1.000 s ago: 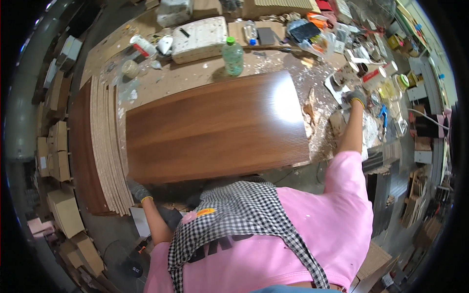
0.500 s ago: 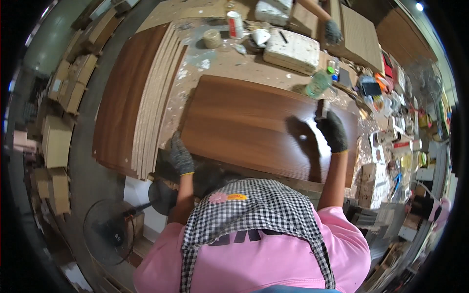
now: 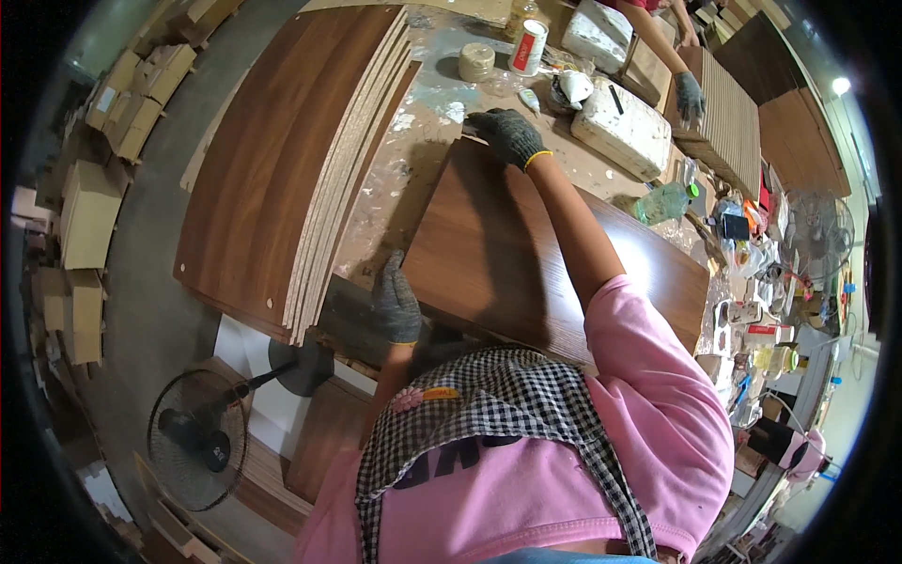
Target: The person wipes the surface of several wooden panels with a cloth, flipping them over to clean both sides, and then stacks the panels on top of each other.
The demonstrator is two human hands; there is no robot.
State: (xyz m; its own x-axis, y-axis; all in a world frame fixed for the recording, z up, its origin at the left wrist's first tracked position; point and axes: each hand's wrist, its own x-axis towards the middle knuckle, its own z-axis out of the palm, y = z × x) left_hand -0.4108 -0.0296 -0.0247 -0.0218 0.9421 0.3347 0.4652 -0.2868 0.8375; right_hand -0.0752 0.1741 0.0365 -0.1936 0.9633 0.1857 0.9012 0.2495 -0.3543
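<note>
A brown wood-grain board (image 3: 489,254) lies flat on the worktable, its glossy face catching light at the right. My right hand (image 3: 510,137), in a dark knit glove, reaches to the board's far left corner. Its fingers are closed round a small block, mostly hidden under the glove; only a bit shows at the fingertips. My left hand (image 3: 396,303), gloved too, is against the board's near left corner with fingers stretched out. It grips nothing that I can see. Left of it stands a stack of similar brown boards (image 3: 282,160) with pale raw edges.
Beyond the board are a white-and-red can (image 3: 528,48), a round tub (image 3: 476,62), a stained white block (image 3: 620,127) and a green-tinted bottle (image 3: 665,202). A co-worker's gloved hand (image 3: 691,99) rests by stacked panels (image 3: 728,122). A fan (image 3: 199,439) stands at lower left.
My right hand has swept from the board's right part to its far left corner, still holding the small block. My left hand stays by the near left corner. The whole view has shifted.
</note>
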